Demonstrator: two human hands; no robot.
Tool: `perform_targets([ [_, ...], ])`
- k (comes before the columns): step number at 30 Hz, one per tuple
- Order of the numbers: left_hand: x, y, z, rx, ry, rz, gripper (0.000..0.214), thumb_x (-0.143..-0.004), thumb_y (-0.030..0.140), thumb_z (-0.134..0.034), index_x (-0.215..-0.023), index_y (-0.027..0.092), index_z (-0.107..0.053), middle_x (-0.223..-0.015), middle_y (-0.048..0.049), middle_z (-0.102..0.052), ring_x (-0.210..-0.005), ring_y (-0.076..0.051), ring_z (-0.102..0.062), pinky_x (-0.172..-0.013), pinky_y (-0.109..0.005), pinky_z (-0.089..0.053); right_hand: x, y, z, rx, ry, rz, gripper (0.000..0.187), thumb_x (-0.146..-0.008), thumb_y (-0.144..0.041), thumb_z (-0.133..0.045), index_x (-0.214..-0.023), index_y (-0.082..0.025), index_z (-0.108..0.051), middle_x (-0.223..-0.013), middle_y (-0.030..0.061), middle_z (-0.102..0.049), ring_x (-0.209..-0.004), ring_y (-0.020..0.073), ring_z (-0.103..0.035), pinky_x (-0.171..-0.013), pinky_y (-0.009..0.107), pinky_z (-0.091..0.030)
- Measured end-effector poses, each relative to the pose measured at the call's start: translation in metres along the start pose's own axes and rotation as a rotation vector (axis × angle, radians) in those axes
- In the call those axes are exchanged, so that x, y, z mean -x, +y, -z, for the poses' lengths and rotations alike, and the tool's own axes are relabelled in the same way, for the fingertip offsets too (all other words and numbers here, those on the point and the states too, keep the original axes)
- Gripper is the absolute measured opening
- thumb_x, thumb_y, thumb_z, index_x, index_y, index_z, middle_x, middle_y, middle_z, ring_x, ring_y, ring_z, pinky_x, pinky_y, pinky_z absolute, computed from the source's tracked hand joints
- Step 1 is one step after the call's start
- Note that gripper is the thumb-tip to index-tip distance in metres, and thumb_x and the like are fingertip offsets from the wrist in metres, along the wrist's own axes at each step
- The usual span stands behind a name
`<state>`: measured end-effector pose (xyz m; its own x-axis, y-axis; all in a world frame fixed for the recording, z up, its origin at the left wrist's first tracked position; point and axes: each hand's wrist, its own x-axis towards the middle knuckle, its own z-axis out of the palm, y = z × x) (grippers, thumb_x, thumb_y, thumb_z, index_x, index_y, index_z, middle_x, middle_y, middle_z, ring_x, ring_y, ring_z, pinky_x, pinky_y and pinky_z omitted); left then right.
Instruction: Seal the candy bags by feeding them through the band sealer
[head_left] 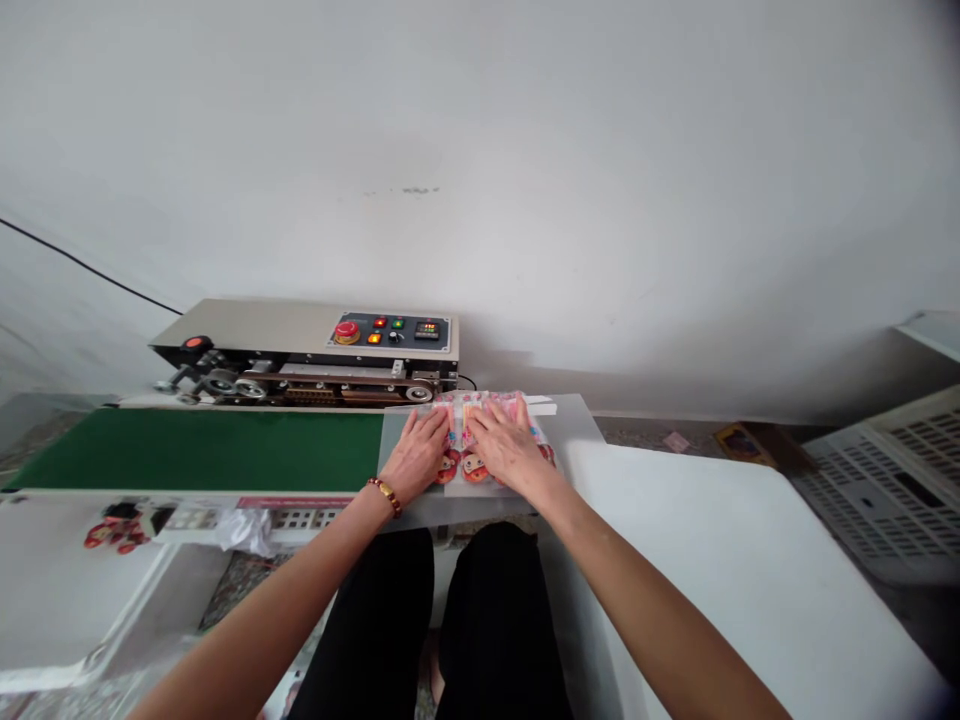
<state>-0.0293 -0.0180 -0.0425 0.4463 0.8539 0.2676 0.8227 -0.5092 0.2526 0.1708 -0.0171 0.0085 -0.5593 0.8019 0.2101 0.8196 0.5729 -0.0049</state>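
Several small clear plastic packets with pink, red and cartoon-face contents lie side by side on a grey flat plate. My left hand, with a beaded bracelet on its wrist, rests on the leftmost packet, fingers stretched forward. Across the middle and right packets lies my right hand, its fingers spread over their upper part. The packets' top ends are near the inlet of a band sealing machine. What lies directly beneath my palms is hidden.
A green conveyor belt runs left from the plate. The machine's panel has a red stop button and lit switches. A white table or lid stands at right, a white slatted crate beyond. A white bin sits lower left.
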Motion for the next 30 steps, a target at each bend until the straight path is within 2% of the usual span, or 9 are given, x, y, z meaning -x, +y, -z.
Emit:
perform_targets([
  [4,0.009,-0.019,0.006,0.015,-0.005,-0.016,0.048,-0.098,0.013,-0.037,-0.143,0.01,-0.053,-0.149,-0.0195,-0.053,-0.145,-0.028,-0.044,-0.126,-0.055,-0.021,0.004,0.002,-0.009,0.01,0.051,0.021,0.036,-0.104,-0.021,-0.051,-0.14,-0.02,-0.056,-0.131,0.0121,-0.064,-0.133,0.0343,-0.048,-0.121,0.068,-0.011],
  [8,0.033,-0.061,0.022,-0.041,-0.042,0.002,0.043,-0.097,0.015,-0.038,-0.134,0.013,-0.061,-0.147,-0.0193,-0.056,-0.144,-0.029,-0.045,-0.124,-0.054,-0.025,0.003,0.005,-0.013,0.039,0.036,0.024,0.038,-0.106,-0.026,-0.047,-0.143,-0.019,-0.054,-0.128,0.0126,-0.065,-0.132,0.0349,-0.048,-0.121,0.066,-0.012],
  [11,0.048,-0.082,0.033,-0.122,0.019,0.088,0.044,-0.095,0.014,-0.04,-0.133,0.015,-0.061,-0.145,-0.0171,-0.059,-0.142,-0.031,-0.047,-0.123,-0.06,-0.024,-0.002,0.001,-0.014,0.06,0.007,0.02,0.039,-0.107,-0.029,-0.048,-0.144,-0.019,-0.053,-0.13,0.0121,-0.065,-0.133,0.0337,-0.046,-0.123,0.064,-0.011],
  [14,0.044,-0.066,0.033,-0.143,0.107,0.133,0.043,-0.096,0.015,-0.038,-0.132,0.014,-0.062,-0.14,-0.0173,-0.062,-0.139,-0.031,-0.051,-0.123,-0.06,-0.025,-0.008,-0.008,-0.012,0.064,-0.018,0.034,0.038,-0.107,-0.031,-0.046,-0.143,-0.019,-0.054,-0.137,0.0117,-0.061,-0.134,0.0331,-0.044,-0.123,0.066,-0.007],
  [18,0.012,-0.008,0.011,-0.037,0.032,-0.08,0.046,-0.098,0.013,-0.036,-0.139,0.014,-0.056,-0.146,-0.015,-0.058,-0.144,-0.025,-0.047,-0.124,-0.05,-0.031,-0.01,-0.011,-0.003,0.052,-0.065,0.041,0.036,-0.106,-0.019,-0.042,-0.138,-0.019,-0.058,-0.142,0.0101,-0.058,-0.139,0.0328,-0.039,-0.12,0.071,-0.005],
  [21,-0.006,0.019,-0.006,-0.025,0.025,-0.102,0.045,-0.101,0.019,-0.039,-0.143,0.012,-0.051,-0.152,-0.0172,-0.052,-0.147,-0.027,-0.043,-0.123,-0.051,-0.032,-0.003,0.001,0.006,0.052,-0.079,-0.026,0.038,-0.103,-0.014,-0.041,-0.136,-0.02,-0.059,-0.141,0.0112,-0.059,-0.138,0.0328,-0.041,-0.118,0.074,-0.004],
  [23,-0.008,0.02,-0.01,-0.036,0.025,-0.088,0.041,-0.102,0.02,-0.04,-0.14,0.011,-0.054,-0.151,-0.0184,-0.052,-0.146,-0.028,-0.044,-0.124,-0.051,-0.031,0.005,0.012,0.012,0.056,-0.08,-0.076,0.035,-0.104,-0.017,-0.043,-0.135,-0.02,-0.06,-0.141,0.0117,-0.059,-0.138,0.0335,-0.041,-0.116,0.076,-0.003],
  [25,-0.003,0.011,-0.008,-0.05,0.022,-0.073,0.039,-0.103,0.02,-0.039,-0.137,0.011,-0.056,-0.15,-0.0188,-0.053,-0.146,-0.028,-0.044,-0.124,-0.051,-0.03,0.011,0.02,0.014,0.063,-0.085,-0.079,0.033,-0.105,-0.019,-0.044,-0.133,-0.021,-0.061,-0.141,0.0113,-0.059,-0.14,0.0339,-0.039,-0.116,0.077,-0.001],
  [30,0.022,-0.035,0.013,-0.088,0.005,-0.01,0.036,-0.104,0.025,-0.04,-0.133,0.013,-0.057,-0.15,-0.0162,-0.054,-0.143,-0.026,-0.047,-0.123,-0.051,-0.034,0.007,0.009,0.001,0.096,-0.071,0.001,0.028,-0.105,-0.02,-0.047,-0.127,-0.019,-0.064,-0.139,0.0107,-0.06,-0.142,0.0329,-0.037,-0.117,0.076,0.005],
])
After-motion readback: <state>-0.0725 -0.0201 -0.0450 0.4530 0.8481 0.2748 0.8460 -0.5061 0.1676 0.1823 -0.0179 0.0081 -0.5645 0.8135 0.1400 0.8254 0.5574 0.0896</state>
